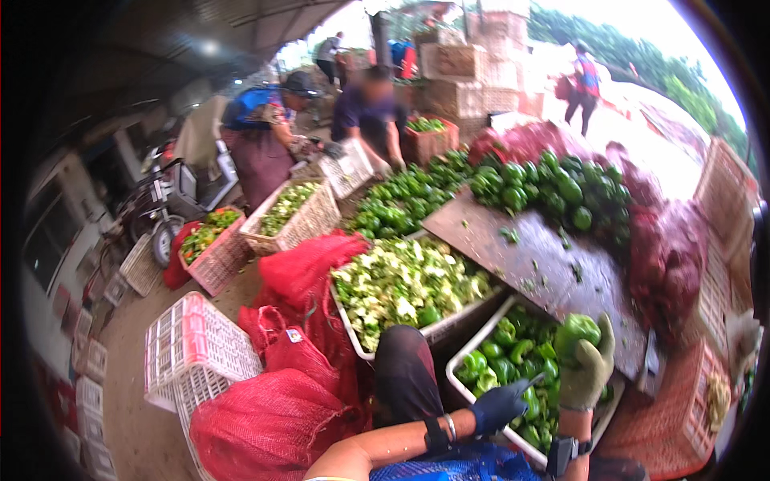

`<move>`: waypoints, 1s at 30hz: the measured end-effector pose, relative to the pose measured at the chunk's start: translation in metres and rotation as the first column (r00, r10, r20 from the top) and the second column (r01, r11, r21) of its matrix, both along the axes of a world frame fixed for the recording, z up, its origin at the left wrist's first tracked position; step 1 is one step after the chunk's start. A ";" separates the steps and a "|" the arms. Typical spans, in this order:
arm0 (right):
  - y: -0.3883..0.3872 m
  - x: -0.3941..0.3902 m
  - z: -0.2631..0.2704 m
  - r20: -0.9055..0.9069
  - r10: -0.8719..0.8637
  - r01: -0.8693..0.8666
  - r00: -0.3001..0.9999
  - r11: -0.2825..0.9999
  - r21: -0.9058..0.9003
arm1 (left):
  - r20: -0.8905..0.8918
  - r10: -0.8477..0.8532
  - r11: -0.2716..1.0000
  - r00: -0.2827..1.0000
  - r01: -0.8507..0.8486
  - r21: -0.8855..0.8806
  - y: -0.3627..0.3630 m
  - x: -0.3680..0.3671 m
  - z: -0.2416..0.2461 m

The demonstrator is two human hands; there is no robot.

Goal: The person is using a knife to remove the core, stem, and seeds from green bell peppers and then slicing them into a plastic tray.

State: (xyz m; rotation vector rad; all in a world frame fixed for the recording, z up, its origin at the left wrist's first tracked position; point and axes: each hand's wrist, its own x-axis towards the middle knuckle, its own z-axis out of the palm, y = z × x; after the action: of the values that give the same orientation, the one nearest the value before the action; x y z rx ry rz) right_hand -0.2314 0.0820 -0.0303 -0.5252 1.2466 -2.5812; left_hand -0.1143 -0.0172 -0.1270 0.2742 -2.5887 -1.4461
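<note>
My left hand (497,410), in a dark blue glove, grips a slim pointed tool (534,380), apparently a small knife. Its tip is directed toward my other hand, over a white plastic crate (457,376). Raised above the crate's right side, my right hand (586,373) wears a pale knit glove and holds a green bell pepper (577,338). Green peppers (522,355), some of them cut open, fill that crate. To its left, a second crate (355,340) is heaped with pale pepper cores and trimmings (409,282).
A flat board (541,264) with green scraps lies ahead, backed by piled whole peppers (559,183). Red mesh sacks (277,421) and a white crate (201,349) stand left. An orange-red crate (668,409) is at right. Two co-workers (258,132) bend over crates opposite.
</note>
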 end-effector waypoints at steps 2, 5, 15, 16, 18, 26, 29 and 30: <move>0.005 0.003 0.001 -0.015 0.068 -0.069 0.998 0.995 -0.068 | 0.069 -0.025 0.960 0.997 0.005 0.280 -0.012 0.009 0.034; 0.002 0.031 -0.005 0.055 0.265 -0.266 0.963 0.964 0.003 | -0.268 0.189 0.887 0.945 -0.047 0.460 -0.028 0.013 0.076; 0.022 0.032 -0.015 0.084 0.255 -0.265 0.963 0.866 0.424 | -0.170 -0.068 0.996 0.983 0.077 0.047 -0.032 0.000 0.084; 0.026 0.035 -0.013 0.012 0.251 -0.221 0.968 0.825 0.521 | -0.237 -0.065 0.995 0.969 0.079 0.053 -0.033 0.004 0.085; 0.031 0.037 -0.011 -0.106 0.304 -0.159 0.947 0.728 0.667 | -0.281 -0.055 0.985 0.958 0.099 0.143 -0.031 0.012 0.084; 0.067 0.044 -0.010 0.180 0.519 -0.515 0.835 0.625 0.587 | -0.007 -0.191 0.957 0.982 0.188 0.220 -0.016 0.028 0.089; 0.075 0.051 -0.037 0.349 0.571 -0.668 0.743 0.614 0.420 | 0.150 -0.258 0.879 0.955 0.167 0.447 -0.012 0.035 0.084; 0.080 0.063 -0.049 0.393 0.536 -0.647 0.747 0.721 0.248 | 0.183 -0.207 0.873 0.961 0.097 0.478 -0.011 0.038 0.067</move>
State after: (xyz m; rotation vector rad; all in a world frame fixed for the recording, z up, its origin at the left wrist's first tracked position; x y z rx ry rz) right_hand -0.1684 0.1616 -0.0793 -0.3633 1.1678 -1.7426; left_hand -0.0767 -0.0282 -0.0602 0.3139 -2.4306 -2.2158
